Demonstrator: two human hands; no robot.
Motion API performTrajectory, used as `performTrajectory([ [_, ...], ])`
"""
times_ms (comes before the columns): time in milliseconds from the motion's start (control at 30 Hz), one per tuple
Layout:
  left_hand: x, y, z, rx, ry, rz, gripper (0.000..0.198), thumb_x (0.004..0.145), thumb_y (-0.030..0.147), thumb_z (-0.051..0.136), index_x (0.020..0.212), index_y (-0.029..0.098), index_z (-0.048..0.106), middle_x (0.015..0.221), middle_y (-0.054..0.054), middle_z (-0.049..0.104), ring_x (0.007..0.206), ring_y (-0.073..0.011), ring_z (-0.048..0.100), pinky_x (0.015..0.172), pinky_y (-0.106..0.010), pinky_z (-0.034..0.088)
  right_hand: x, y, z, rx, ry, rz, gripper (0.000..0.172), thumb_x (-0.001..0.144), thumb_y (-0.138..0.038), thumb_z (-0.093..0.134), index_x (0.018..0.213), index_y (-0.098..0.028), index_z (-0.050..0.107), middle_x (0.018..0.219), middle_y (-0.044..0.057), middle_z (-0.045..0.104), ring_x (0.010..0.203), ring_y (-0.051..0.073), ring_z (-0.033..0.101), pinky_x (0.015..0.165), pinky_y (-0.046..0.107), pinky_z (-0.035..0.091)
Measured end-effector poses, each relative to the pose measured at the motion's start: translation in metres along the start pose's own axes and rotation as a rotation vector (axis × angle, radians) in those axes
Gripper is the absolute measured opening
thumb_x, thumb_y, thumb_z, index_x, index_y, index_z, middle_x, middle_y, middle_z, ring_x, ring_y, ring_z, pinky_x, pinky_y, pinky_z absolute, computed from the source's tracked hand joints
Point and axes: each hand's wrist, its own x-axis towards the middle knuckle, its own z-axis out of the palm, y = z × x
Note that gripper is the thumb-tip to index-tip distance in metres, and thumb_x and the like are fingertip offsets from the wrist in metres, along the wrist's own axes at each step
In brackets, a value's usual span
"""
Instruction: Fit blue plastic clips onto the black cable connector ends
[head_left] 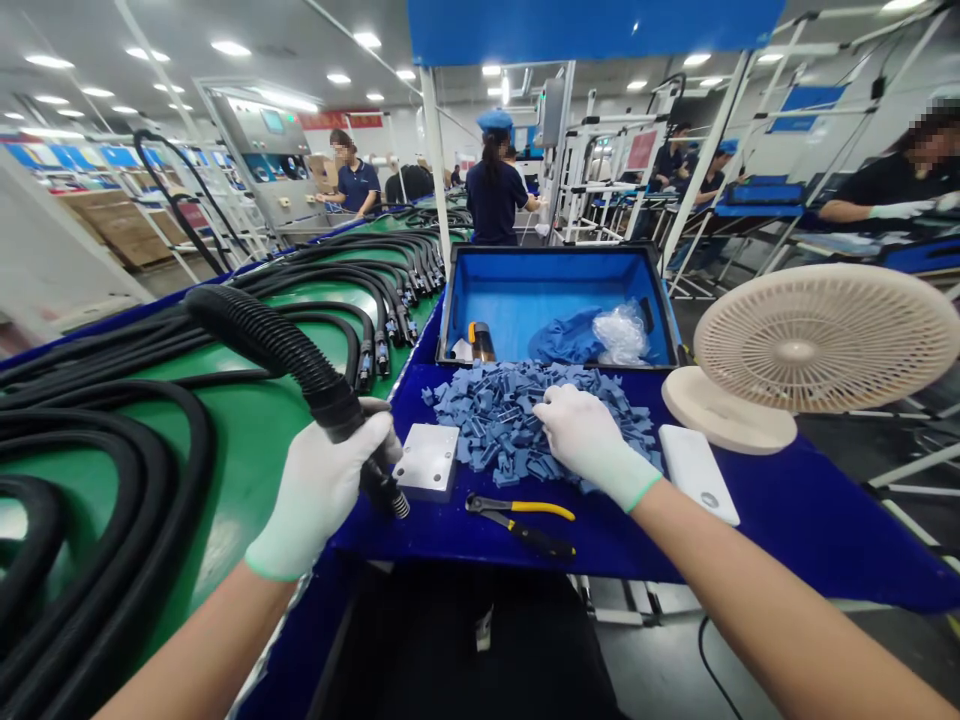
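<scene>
My left hand (322, 475), in a white glove, is wrapped round the end fitting of a black corrugated hose (300, 350). Below the fist the fitting points down, showing a small metal spring at its tip. Over a heap of small blue-grey plastic clips (487, 410) is my gloved right hand (589, 440), its fingers bent down and touching the pile. Whether a clip is pinched in those fingers is hidden. Between the hands lie a square metal block (427, 458) and end-cutting pliers (517, 515) with yellow and black handles.
Many black hoses (150, 440) lie along the green conveyor (247, 420) at left. Behind the clips stands a blue bin (487, 280) holding plastic bags and a bottle. A beige fan (810, 340) and a white power bank-like slab (697, 475) are at right. Several people work farther back.
</scene>
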Motion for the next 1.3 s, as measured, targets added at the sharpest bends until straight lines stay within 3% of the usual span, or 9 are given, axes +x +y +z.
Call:
performTrajectory([
  [100,0.015,0.000,0.000,-0.029,-0.034,0.004,0.028,0.087,0.039,0.071,0.102,0.016,0.068,0.067,-0.001,0.064,0.058,-0.0183,0.061,0.055,-0.029,0.051,0.003,0.006,0.006,-0.033,-0.001,-0.016,0.014,0.093,-0.015,0.052,0.091,-0.016,0.065,0.105,0.015,0.062,0.096,0.027,0.054,0.076,0.035,0.037],
  [233,0.031,0.002,0.001,-0.056,-0.049,0.048,0.021,0.088,0.035,0.069,0.095,0.015,0.069,0.058,0.001,0.054,0.050,-0.0142,0.051,0.050,-0.027,0.045,0.005,0.010,0.006,-0.046,-0.029,-0.129,0.020,0.088,-0.008,0.053,0.101,-0.017,0.065,0.102,0.012,0.062,0.091,0.025,0.054,0.072,0.034,0.033],
  [367,0.043,0.001,0.005,-0.075,-0.051,0.107,0.027,0.087,0.032,0.070,0.107,0.015,0.067,0.057,0.003,0.053,0.048,-0.0132,0.048,0.049,-0.026,0.044,0.010,0.013,0.004,-0.078,-0.032,-0.190,0.021,0.090,-0.007,0.051,0.101,-0.017,0.066,0.099,0.012,0.063,0.087,0.024,0.055,0.070,0.035,0.030],
  [567,0.051,0.001,0.011,-0.160,-0.047,0.164,0.026,0.086,0.028,0.071,0.107,0.015,0.064,0.053,0.006,0.046,0.045,-0.0108,0.041,0.047,-0.025,0.040,0.016,0.015,0.007,-0.110,-0.038,-0.210,0.012,0.089,-0.011,0.054,0.085,-0.014,0.064,0.090,0.013,0.062,0.081,0.024,0.055,0.070,0.036,0.028],
  [767,0.053,-0.013,0.016,-0.127,-0.025,0.144,0.029,0.083,0.030,0.072,0.107,0.015,0.064,0.053,0.007,0.046,0.045,-0.0107,0.042,0.048,-0.024,0.038,0.015,0.014,0.006,-0.095,0.005,-0.296,0.023,0.084,-0.004,0.054,0.099,-0.017,0.065,0.094,0.010,0.062,0.084,0.024,0.054,0.069,0.036,0.026],
  [867,0.051,-0.022,0.018,-0.095,-0.034,0.112,0.030,0.083,0.032,0.071,0.107,0.016,0.064,0.052,0.008,0.045,0.045,-0.0114,0.042,0.048,-0.025,0.039,0.016,0.016,0.005,-0.080,-0.010,-0.326,0.018,0.087,-0.007,0.053,0.093,-0.017,0.066,0.094,0.011,0.062,0.085,0.024,0.054,0.071,0.036,0.028],
  [1067,0.050,-0.033,0.021,-0.005,-0.001,0.090,0.035,0.083,0.039,0.071,0.108,0.015,0.066,0.054,0.005,0.050,0.048,-0.0131,0.046,0.049,-0.026,0.040,0.015,0.014,0.004,0.041,0.001,-0.222,0.011,0.085,-0.013,0.057,0.091,-0.015,0.066,0.094,0.012,0.067,0.089,0.025,0.059,0.079,0.035,0.038],
  [1200,0.051,-0.036,0.023,0.051,0.022,0.086,0.036,0.082,0.040,0.073,0.107,0.015,0.069,0.059,0.004,0.054,0.050,-0.0128,0.046,0.051,-0.026,0.039,0.014,0.012,-0.002,0.410,0.051,0.017,0.042,0.087,-0.022,0.058,0.128,-0.022,0.066,0.105,0.005,0.074,0.083,0.019,0.065,0.080,0.030,0.046],
  [1300,0.051,-0.035,0.022,0.061,0.021,0.080,0.037,0.083,0.041,0.072,0.108,0.015,0.068,0.058,0.004,0.053,0.050,-0.0128,0.045,0.050,-0.025,0.038,0.015,0.007,-0.009,0.707,-0.020,0.078,0.039,0.090,-0.029,0.058,0.127,-0.026,0.069,0.096,0.000,0.077,0.065,0.015,0.063,0.071,0.029,0.049],
])
